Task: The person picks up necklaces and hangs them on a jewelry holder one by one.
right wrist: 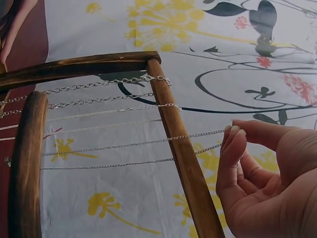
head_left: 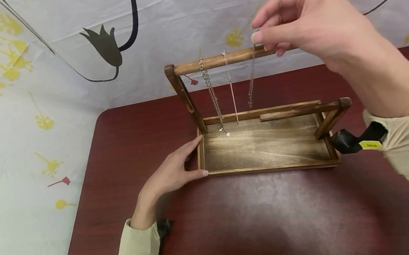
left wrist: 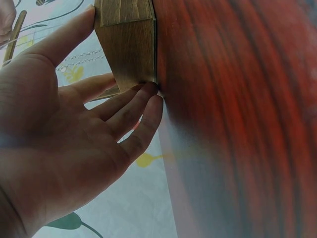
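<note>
A wooden jewelry stand (head_left: 276,168) has a shallow tray base and two bars on slanted posts. My left hand (head_left: 169,172) touches the tray's left end, thumb at the front corner and fingers toward the back. Above the upper bar (head_left: 214,62), my right hand (head_left: 317,23) pinches a thin silver necklace (head_left: 251,85) between thumb and fingertips. Its two strands run down past the bar, as the right wrist view also shows. Farther left on that bar hang a chunkier chain necklace (head_left: 210,88) and a fine necklace (head_left: 232,91).
The stand rests on a dark red wooden table (head_left: 140,133) with rounded corners. A white cloth (head_left: 61,97) with yellow and grey flower prints hangs behind and to the left. A shorter lower bar (head_left: 295,112) juts in from the stand's right post.
</note>
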Tool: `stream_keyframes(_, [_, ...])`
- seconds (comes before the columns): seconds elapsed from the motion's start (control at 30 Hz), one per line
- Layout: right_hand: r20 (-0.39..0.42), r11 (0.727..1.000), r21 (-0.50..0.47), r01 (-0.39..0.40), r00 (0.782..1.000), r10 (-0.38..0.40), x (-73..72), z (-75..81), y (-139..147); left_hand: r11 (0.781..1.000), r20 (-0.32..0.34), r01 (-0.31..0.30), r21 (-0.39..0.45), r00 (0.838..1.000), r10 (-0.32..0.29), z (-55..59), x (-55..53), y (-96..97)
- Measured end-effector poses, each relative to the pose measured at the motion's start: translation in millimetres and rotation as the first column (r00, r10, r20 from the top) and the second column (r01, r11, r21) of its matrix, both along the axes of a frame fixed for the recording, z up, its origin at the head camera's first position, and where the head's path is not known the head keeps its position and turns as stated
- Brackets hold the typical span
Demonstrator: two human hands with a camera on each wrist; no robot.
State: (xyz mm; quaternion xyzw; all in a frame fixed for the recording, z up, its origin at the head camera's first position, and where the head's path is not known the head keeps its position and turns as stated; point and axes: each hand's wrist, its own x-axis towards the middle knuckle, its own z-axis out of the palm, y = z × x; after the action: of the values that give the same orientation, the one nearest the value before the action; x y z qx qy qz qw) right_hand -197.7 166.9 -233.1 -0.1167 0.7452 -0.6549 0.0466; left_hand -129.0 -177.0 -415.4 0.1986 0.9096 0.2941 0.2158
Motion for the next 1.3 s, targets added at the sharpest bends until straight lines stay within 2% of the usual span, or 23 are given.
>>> stream_keyframes(0.27, [0.027, 1.0, 0.002, 0.005, 1.0, -0.005, -2.8, 0.4, -7.5, 1.0, -0.001, 0.004, 0.0, 1.0, -0.004, 0.3, 0.7, -0.4])
stream_keyframes(0.6, [0.001, 0.996, 0.084, 0.014, 1.0, -0.014, 0.1, 2.4, -10.8, 1.0, -0.006, 0.006, 0.007, 1.0, -0.006, -1.3, -0.2, 0.1])
stream_keyframes(0.87, [-0.002, 0.969, 0.246, 0.01, 1.0, -0.01, 2.4, 2.7, -11.1, 1.0, -0.005, 0.007, 0.004, 1.0, -0.007, -1.6, 0.3, -1.2])
stream_keyframes(1.3, [-0.004, 0.949, 0.313, 0.033, 0.999, -0.033, 3.9, 3.9, -13.9, 1.0, -0.005, 0.006, 0.003, 1.0, -0.006, -0.5, -1.2, -0.6])
